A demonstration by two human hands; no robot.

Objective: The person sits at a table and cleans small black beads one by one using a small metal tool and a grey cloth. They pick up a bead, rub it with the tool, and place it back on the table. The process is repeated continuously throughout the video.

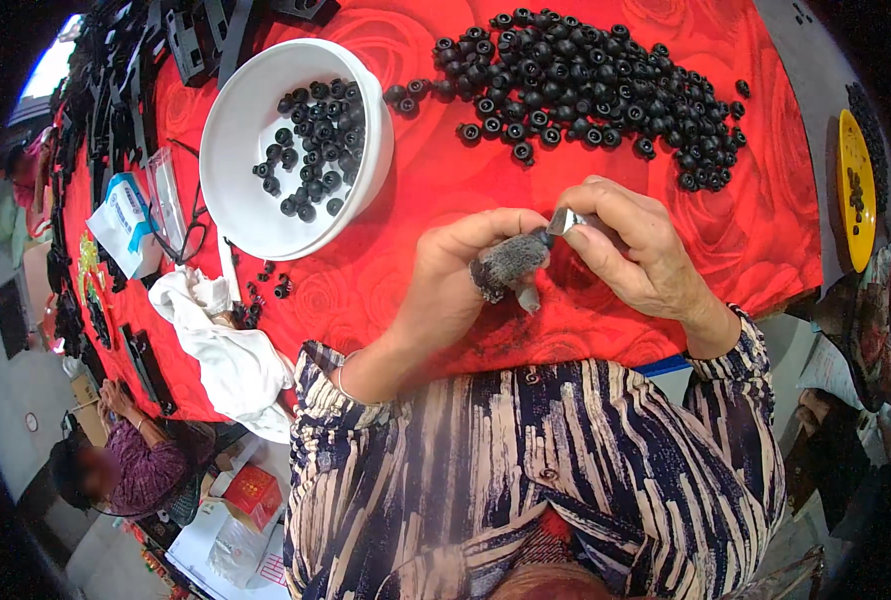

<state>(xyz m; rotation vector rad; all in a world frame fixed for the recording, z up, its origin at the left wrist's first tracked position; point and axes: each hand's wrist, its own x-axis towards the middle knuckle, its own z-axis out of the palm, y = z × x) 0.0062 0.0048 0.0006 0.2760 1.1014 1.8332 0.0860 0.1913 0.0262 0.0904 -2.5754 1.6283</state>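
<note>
Over the red table cover, my left hand is closed on a small round black part, mostly hidden by the fingers. A worn grey covering, dusted with dark specks, wraps some of its fingers. My right hand pinches a short shiny metal blade, its edge against the black part. Beyond both hands spreads a large heap of round black parts, each with a hole. To the left, a white bowl holds several similar parts.
Left of me lie a white cloth, eyeglasses, a blue-and-white packet and black trimmings. Long black strips pile up at far left. Another person sits lower left. A yellow dish stands far right.
</note>
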